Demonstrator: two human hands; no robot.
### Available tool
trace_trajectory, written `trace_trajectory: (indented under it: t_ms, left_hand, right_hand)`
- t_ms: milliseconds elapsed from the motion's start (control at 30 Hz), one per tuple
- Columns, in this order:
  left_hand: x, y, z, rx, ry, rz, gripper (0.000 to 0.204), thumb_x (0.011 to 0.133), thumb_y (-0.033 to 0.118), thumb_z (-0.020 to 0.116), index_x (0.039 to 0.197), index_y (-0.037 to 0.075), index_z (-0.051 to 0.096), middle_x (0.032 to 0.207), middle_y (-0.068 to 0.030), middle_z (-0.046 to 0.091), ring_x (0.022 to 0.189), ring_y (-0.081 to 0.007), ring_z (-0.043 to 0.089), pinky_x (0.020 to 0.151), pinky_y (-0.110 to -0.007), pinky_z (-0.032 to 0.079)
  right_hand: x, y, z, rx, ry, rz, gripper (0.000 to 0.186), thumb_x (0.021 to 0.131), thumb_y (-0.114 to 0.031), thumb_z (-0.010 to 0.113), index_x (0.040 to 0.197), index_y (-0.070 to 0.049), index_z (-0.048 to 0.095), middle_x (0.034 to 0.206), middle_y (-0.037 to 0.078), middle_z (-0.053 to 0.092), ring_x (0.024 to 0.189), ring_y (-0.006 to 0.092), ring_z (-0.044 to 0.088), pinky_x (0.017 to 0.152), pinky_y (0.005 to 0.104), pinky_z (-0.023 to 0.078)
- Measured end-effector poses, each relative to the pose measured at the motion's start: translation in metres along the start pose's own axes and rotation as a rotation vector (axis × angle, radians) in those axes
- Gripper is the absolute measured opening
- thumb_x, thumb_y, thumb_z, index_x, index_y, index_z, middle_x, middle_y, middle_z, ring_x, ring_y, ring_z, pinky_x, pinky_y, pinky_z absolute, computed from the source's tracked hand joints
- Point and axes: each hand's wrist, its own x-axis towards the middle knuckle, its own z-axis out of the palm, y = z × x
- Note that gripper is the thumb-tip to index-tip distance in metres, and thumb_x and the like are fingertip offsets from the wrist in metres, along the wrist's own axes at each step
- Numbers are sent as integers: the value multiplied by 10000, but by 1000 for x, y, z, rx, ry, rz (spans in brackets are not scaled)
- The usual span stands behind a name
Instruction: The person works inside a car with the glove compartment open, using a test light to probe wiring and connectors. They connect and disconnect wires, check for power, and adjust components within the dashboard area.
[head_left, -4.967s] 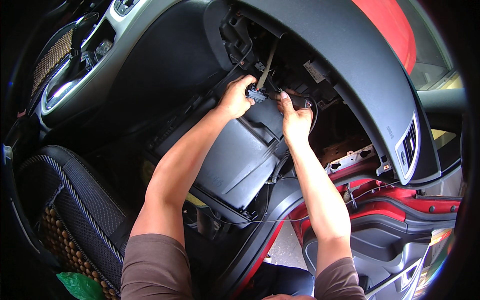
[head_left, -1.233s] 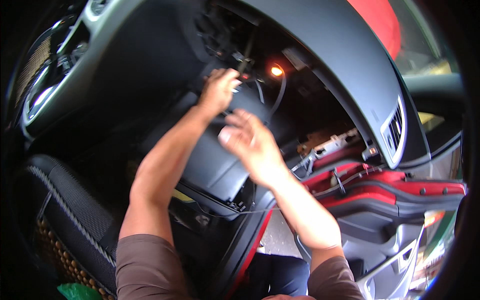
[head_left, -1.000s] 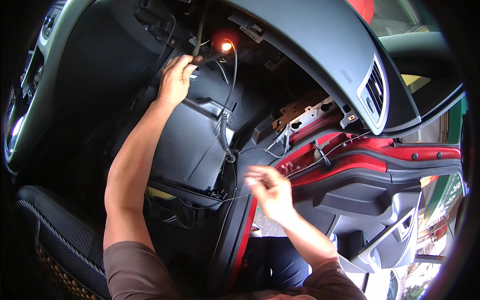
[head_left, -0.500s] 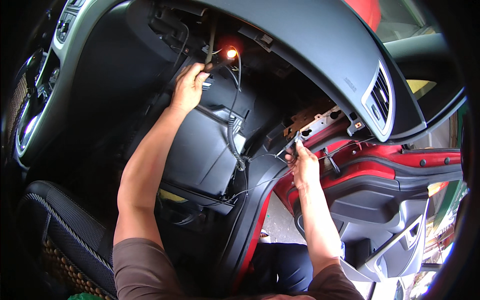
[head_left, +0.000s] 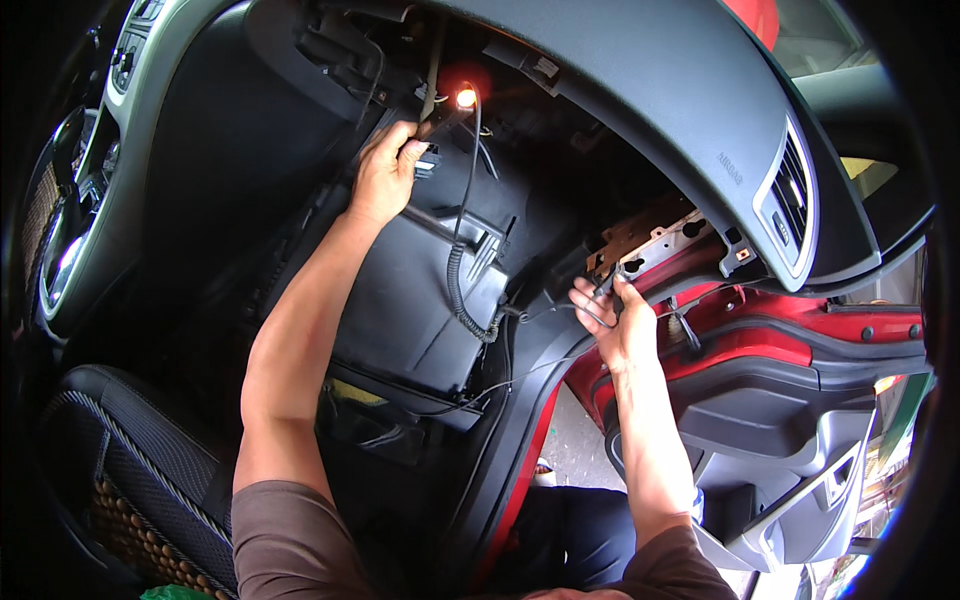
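My left hand (head_left: 384,178) is closed around the dark body of a test light (head_left: 447,120), up in the open cavity under the dashboard. The bulb (head_left: 466,98) at its end glows orange-red. Beside my left thumb is a black connector (head_left: 427,162) with a pale patch. A black coiled cable (head_left: 462,300) hangs from the test light and runs toward my right hand (head_left: 628,325). That hand pinches the small clip at the cable's end, against a perforated metal bracket (head_left: 660,246) by the door opening. My fingers partly hide the clip, so its contact is unclear.
The dashboard (head_left: 650,100) with an air vent (head_left: 787,200) arches above my hands. A black box-shaped housing (head_left: 400,305) lies below the cavity. The open door (head_left: 760,400) stands at right, the seat (head_left: 140,440) at lower left. A loose thin wire (head_left: 520,378) crosses the sill.
My right hand's fingers have spread a little around the clip by the bracket. My left hand stays on the test light, whose bulb still glows. The whole view has shifted slightly.
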Motion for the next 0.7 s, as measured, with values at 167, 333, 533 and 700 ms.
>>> trace_trajectory:
  t_ms: [167,333,533,700]
  left_hand:
    - [0,4,-2,14,-20,-41,127,1045,117,683,1138,32,663,1000,-164,698,918,-362,684,821,-422,544]
    - [0,4,-3,0,-21,-40,135,1045,111,685,1141,20,659,1005,-159,695,919,-342,685,831,-396,544]
    - [-1,4,-1,2,7,0,82,1016,64,689,1092,37,675,955,-156,690,898,-367,661,798,-437,533]
    - [-1,3,-5,23,-6,-20,76,1021,83,684,1083,39,676,976,-160,702,920,-393,658,814,-453,536]
  right_hand:
    - [13,2,8,369,-224,146,298,1112,-350,602,955,-100,642,887,103,725,778,255,708,724,391,600]
    - [-13,29,26,-68,-115,-7,377,1119,-450,577,957,-111,611,763,68,634,689,196,598,643,336,468]
    - [19,20,94,24,-342,-405,266,1101,-241,672,1231,-9,684,1113,105,727,908,188,725,885,337,586]
    - [81,7,178,-150,-504,-579,294,1112,-294,668,1273,-50,698,1096,45,737,995,153,723,905,310,569]
